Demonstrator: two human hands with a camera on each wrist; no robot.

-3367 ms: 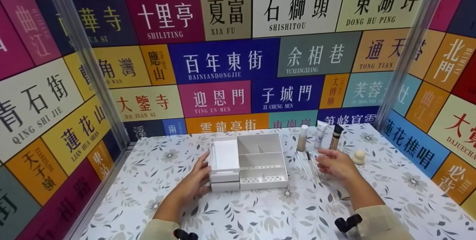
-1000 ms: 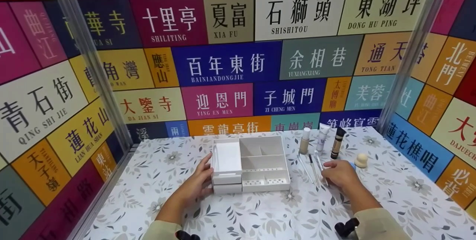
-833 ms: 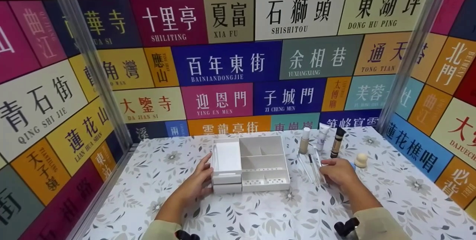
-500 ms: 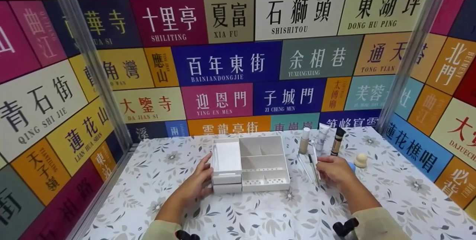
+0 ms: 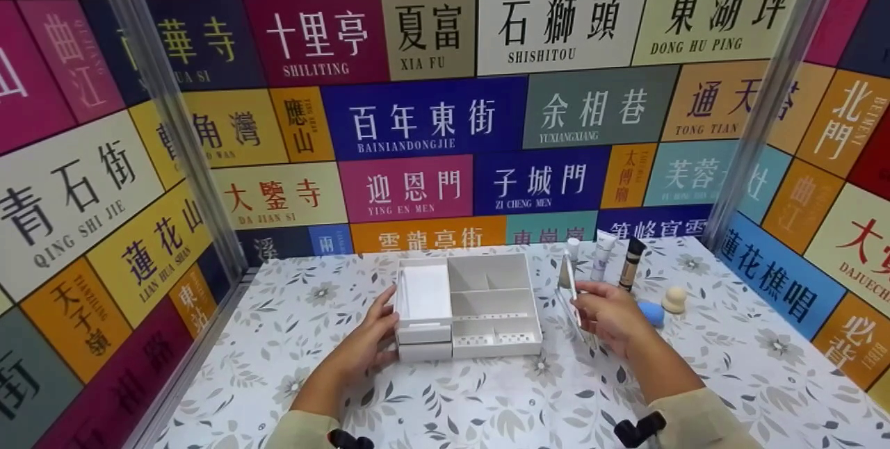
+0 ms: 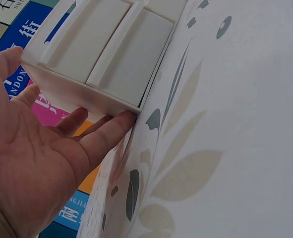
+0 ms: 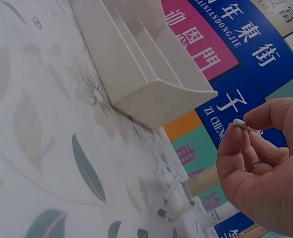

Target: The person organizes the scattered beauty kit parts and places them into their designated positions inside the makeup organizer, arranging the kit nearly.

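Note:
A white desktop organizer (image 5: 495, 347) with several compartments and two small drawers (image 6: 131, 54) stands on the table. My left hand (image 5: 375, 334) rests against its left side, fingers extended along the wall in the left wrist view. Right of the organizer, my right hand (image 5: 615, 313) pinches a slim white stick (image 5: 570, 274) between thumb and fingers, held tilted upward. In the right wrist view only the rounded white end of the stick (image 7: 239, 122) shows at the fingertips. Other slim sticks (image 5: 592, 342) lie on the table below this hand, partly hidden by it.
Behind the right hand stand a white-capped bottle (image 5: 573, 246), a white tube (image 5: 603, 254) and a black-capped beige tube (image 5: 630, 265). A blue sponge (image 5: 651, 313) and a beige gourd-shaped sponge (image 5: 674, 299) sit to its right. Printed panels surround the flower-patterned table (image 5: 500, 407).
My right hand has picked up the slim white stick and moved left with it, toward the organizer. The blue sponge has come into fuller view. My left hand stays at the organizer's side.

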